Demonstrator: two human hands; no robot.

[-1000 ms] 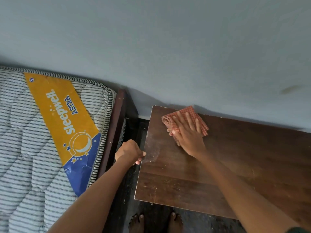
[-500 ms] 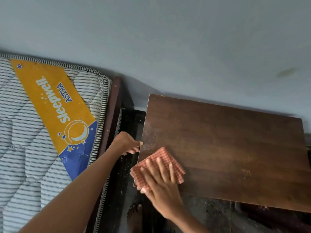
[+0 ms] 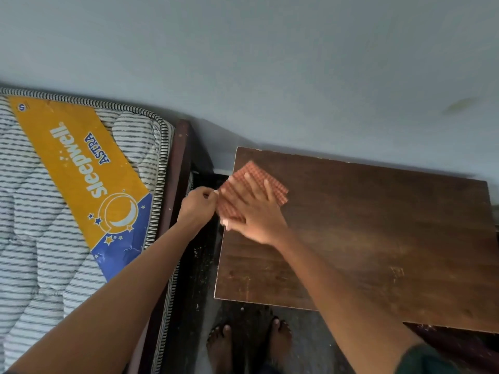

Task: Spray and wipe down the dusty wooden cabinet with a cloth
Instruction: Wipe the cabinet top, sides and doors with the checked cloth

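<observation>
The dark wooden cabinet top fills the right half of the view, pushed against the wall. A folded red-checked cloth lies flat near its far left corner. My right hand presses down on the cloth with fingers spread flat. My left hand hovers in a loose fist at the cabinet's left edge, its fingertips touching the cloth's left end. No spray bottle is in view.
A striped mattress with an orange and blue label lies on a dark bed frame at the left. A narrow dark floor gap separates bed and cabinet. My bare feet stand at the cabinet's front edge. A grey wall rises behind.
My right hand slid the cloth from the front left corner back up along the cabinet's left edge. My left hand stayed at that edge and now touches the cloth.
</observation>
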